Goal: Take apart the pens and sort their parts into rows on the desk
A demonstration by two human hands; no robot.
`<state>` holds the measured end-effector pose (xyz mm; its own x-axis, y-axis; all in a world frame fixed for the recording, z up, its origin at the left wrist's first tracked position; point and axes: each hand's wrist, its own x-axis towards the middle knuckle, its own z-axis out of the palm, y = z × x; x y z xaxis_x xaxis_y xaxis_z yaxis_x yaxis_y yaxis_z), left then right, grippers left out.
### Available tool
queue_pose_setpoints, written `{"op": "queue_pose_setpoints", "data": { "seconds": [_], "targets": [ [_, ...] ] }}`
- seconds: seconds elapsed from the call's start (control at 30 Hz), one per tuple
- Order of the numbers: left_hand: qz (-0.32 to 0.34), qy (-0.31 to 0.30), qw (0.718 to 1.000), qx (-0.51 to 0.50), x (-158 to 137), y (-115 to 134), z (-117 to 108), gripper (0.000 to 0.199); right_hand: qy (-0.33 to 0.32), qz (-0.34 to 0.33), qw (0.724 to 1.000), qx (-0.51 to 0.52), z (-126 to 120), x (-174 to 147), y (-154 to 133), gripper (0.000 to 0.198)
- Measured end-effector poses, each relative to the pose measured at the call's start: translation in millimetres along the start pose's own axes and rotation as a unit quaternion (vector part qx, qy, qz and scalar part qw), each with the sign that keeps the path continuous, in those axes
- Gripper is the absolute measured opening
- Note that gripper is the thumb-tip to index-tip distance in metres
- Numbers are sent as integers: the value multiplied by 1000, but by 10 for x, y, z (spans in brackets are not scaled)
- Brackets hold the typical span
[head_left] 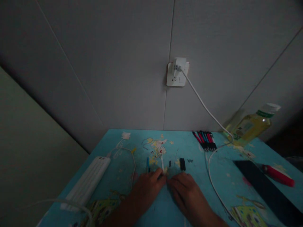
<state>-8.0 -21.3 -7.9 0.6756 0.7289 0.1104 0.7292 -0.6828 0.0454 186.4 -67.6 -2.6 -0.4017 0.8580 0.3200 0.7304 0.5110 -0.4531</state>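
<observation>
My left hand (149,187) is closed, with thumb and forefinger pinched at the near end of a thin white stick (162,162). The stick points away toward the wall. My right hand (188,195) lies close beside it, fingers bent together, fingertips nearly meeting those of the left. What the right fingers hold, if anything, is hidden. Just beyond the left hand is a slim blue piece (148,164), partly covered by the hand. A black block-like piece (182,164) lies just beyond the right hand, with a tiny black piece (169,163) to its left.
Several slim pen-like items (205,141) lie in a row at the back. A white power strip (87,181) is on the left. On the right are a yellow drink bottle (252,126), a dark flat strip (265,186), a red object (279,176) and a white cable (210,170).
</observation>
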Motion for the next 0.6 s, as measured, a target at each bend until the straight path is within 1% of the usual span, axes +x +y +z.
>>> {"op": "queue_pose_setpoints", "data": {
  "seconds": [0.1, 0.17, 0.27, 0.37, 0.43, 0.53, 0.6],
  "targets": [
    [3, 3, 1000, 2, 7, -23, 11, 16, -5, 3, 1000, 7, -4, -8, 12, 24],
    [-7, 8, 1000, -5, 0, -23, 10, 19, -6, 6, 1000, 8, -5, -10, 22, 23],
    [-16, 33, 998, -46, -26, 1, -3, 33, -1, 7, 1000, 12, -23, -13, 20, 20],
    [15, 55, 994, -96, -65, 55, -31, 57, 21, 5, 999, 28, -48, -19, -6, 26],
    [46, 59, 990, -120, -93, 109, -51, 68, 33, 2, 998, 47, -49, -26, -25, 27],
    [95, 68, 984, -132, -130, 187, -63, 73, 49, -7, 996, 79, -16, -37, -33, 22],
    [107, 73, 983, -128, -140, 212, -52, 72, 61, -8, 994, 92, 7, -44, -22, 16]
  ]
}}
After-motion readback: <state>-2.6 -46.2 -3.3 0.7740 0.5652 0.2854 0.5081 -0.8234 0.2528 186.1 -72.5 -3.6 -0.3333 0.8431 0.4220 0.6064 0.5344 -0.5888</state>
